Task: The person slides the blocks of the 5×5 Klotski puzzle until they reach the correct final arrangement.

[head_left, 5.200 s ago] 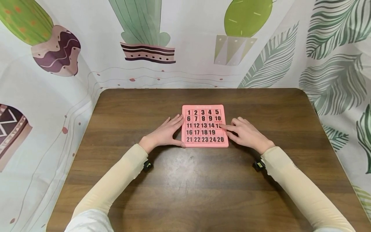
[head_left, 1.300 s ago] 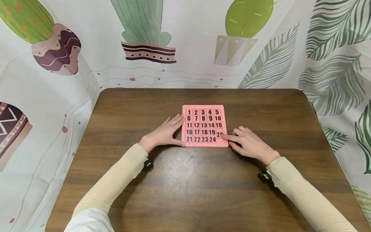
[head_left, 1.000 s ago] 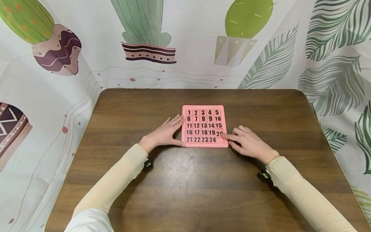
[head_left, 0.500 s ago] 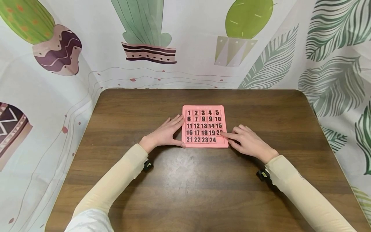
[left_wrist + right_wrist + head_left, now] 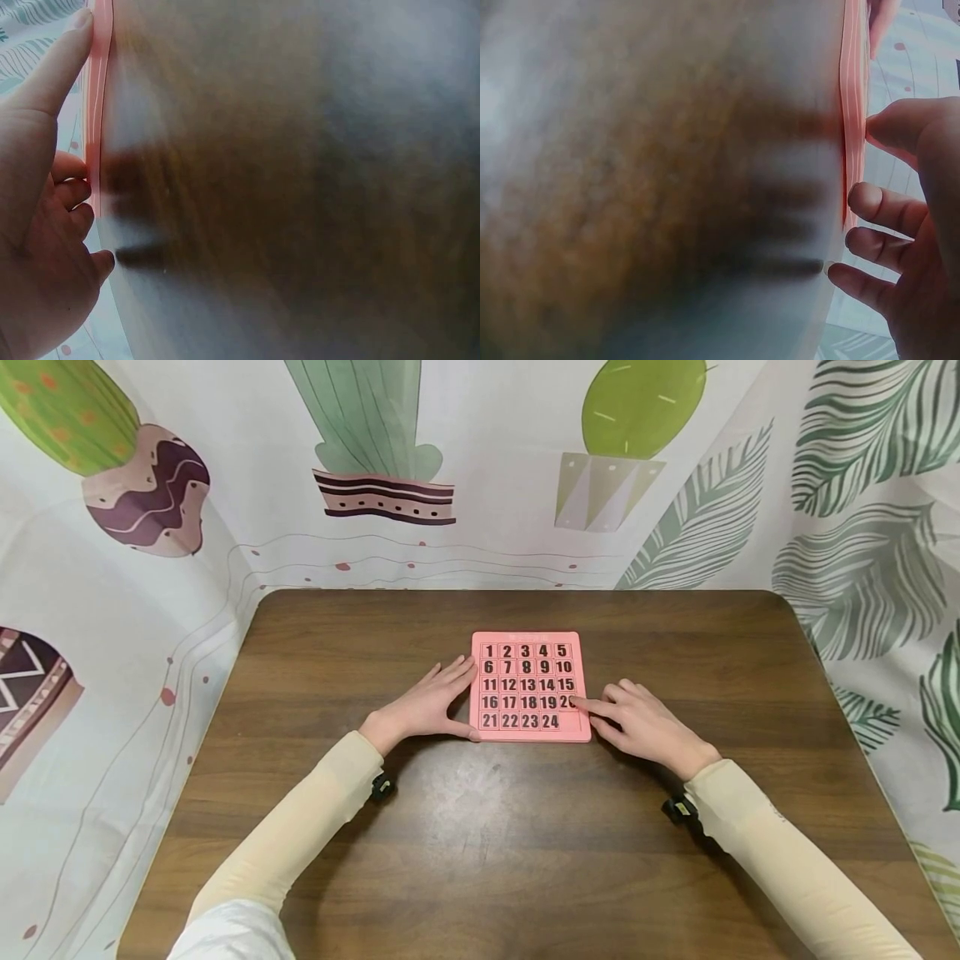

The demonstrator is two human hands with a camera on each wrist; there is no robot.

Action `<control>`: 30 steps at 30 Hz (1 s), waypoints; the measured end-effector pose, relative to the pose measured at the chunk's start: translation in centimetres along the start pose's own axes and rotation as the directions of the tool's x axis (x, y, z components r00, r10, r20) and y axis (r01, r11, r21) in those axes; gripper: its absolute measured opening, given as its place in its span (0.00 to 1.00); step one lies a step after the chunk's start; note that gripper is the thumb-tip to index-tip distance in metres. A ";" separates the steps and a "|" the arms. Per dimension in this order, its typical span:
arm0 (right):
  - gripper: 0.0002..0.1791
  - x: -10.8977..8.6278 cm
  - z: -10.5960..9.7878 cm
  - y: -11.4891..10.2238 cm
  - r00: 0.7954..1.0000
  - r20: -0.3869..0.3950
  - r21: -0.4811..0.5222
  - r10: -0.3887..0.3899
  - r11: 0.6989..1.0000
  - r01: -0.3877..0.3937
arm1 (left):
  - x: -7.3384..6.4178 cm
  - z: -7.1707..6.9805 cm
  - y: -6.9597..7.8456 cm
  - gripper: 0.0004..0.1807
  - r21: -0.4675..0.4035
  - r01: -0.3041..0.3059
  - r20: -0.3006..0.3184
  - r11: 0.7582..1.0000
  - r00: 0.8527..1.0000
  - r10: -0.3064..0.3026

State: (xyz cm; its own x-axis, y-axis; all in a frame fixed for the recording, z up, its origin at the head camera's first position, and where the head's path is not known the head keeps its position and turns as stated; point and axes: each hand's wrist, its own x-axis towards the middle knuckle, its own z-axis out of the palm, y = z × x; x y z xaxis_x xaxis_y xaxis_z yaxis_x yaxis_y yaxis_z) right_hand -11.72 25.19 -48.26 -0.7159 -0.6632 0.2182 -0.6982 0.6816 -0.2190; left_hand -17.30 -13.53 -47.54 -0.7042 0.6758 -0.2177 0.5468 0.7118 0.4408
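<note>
A pink number slide puzzle [image 5: 528, 741] lies flat on the table, its black numerals facing up. At the right end of its fourth row sits the tile 20 [image 5: 564, 702], and the bottom right slot below it has no tile. My right hand [image 5: 643, 722] reaches in from the right, with the tip of its extended index finger on the tile 20, covering part of the numeral. Along the left side, my left hand [image 5: 420, 706] touches the frame with spread fingers, its thumb at the lower left corner. In the left wrist view, the thumb [image 5: 56, 71] lies against the pink rim [image 5: 97, 97].
The brown wooden table [image 5: 480, 877] extends on all sides of the puzzle. A cloth printed with cacti and leaves [image 5: 510, 552] hangs behind it and at both sides. Each wrist carries a small black camera [image 5: 678, 810].
The tile 20 has gone from the bottom right corner up into the fourth row, pushed by my right index finger, and the 15 sits level in its row. The left hand has stayed put.
</note>
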 end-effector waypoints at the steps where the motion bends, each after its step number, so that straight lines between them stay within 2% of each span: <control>1: 0.22 0.0 0.0 0.0 1.000 -0.001 0.000 0.002 1.000 -0.002 | 0.0 0.0 0.0 0.67 -0.003 0.001 0.000 1.000 1.000 -0.001; 12: 0.21 0.1 -0.1 -0.2 0.999 0.016 -0.006 0.029 1.000 -0.029 | -0.1 0.0 0.0 0.67 0.007 -0.005 -0.006 1.000 1.000 0.005; 30: 0.22 0.2 -0.1 -0.2 1.000 0.017 -0.011 0.025 1.000 -0.025 | 0.0 0.3 -0.1 0.67 0.004 -0.005 -0.012 1.000 1.000 0.005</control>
State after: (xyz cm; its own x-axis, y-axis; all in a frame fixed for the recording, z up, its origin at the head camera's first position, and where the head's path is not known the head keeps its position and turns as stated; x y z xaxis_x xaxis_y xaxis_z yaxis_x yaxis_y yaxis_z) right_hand -11.73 24.93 -48.09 -0.7331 -0.6510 0.1970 -0.6801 0.7012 -0.2139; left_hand -17.24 -13.58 -47.81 -0.7067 0.6771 -0.2052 0.5521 0.7092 0.4384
